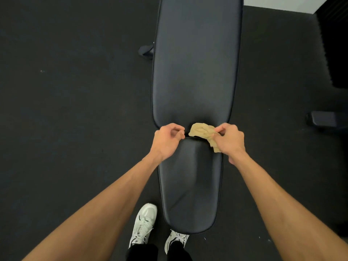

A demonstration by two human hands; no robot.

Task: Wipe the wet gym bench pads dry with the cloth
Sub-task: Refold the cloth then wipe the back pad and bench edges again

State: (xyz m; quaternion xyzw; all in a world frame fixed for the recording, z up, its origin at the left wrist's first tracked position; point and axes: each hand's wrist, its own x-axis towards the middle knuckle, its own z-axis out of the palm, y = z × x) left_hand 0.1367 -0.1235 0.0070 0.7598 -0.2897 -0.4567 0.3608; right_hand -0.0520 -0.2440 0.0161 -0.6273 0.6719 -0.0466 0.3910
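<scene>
A black gym bench runs away from me: the short seat pad (190,185) is nearest, the long back pad (195,63) lies beyond it. A crumpled tan cloth (200,131) sits over the gap between the two pads. My right hand (228,140) pinches the cloth's right side, part of the cloth hanging under the palm. My left hand (166,141) hovers at the left end of the gap, fingers curled, with nothing visibly in it.
Dark rubber floor (75,110) surrounds the bench. A bench foot (146,50) sticks out on the left, another dark foot or pad (323,118) sits at the right. My white shoes (144,225) stand at the seat's near end. A white wall strip (282,3) is top right.
</scene>
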